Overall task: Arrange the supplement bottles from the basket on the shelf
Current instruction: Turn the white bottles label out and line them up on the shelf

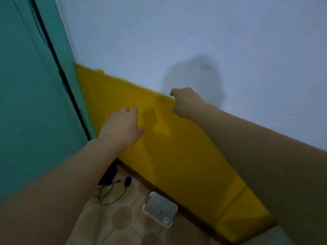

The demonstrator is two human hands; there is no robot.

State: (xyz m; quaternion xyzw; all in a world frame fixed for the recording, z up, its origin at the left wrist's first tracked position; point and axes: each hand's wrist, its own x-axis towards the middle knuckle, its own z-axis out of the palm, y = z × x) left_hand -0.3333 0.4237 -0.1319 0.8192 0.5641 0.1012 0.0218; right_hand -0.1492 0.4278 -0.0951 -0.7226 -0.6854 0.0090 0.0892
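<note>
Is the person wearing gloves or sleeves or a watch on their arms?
No. The left hand and right hand are bare, with no gloves. The left forearm and right forearm are bare too: no sleeve shows right to the picture's edges. I see no watch, bracelet or ring, though the picture is blurry, so something tiny could be missed.

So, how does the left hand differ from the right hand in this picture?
The left hand sits lower in the frame, in front of the yellow wall band; the right hand is higher, at that band's upper edge. The left hand is nearer the teal surface; the right hand is farther from it. Both have curled fingers and nothing visible in them.
</note>
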